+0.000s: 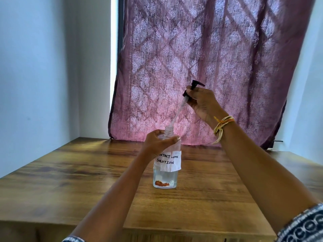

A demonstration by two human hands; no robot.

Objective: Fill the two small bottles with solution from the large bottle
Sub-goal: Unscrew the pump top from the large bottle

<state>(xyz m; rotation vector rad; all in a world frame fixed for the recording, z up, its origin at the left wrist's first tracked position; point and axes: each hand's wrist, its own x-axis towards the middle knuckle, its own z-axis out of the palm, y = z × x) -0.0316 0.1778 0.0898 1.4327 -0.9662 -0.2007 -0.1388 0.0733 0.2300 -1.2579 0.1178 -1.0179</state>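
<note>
A large clear bottle [166, 175] stands upright on the wooden table [70, 180], with a white paper label reading "contact lens solution" and a little liquid at its bottom. My left hand [157, 142] grips its shoulder just below the open threaded neck. Above it, my right hand [202, 102] holds the black pump cap [193, 88] lifted off and tilted. The pump's clear tube [176, 114] slants down, and its lower end still dips into the neck. No small bottles are in view.
A purple patterned curtain [209, 67] hangs behind the table's far edge. White walls stand to the left and right. The table's front edge runs below my forearms.
</note>
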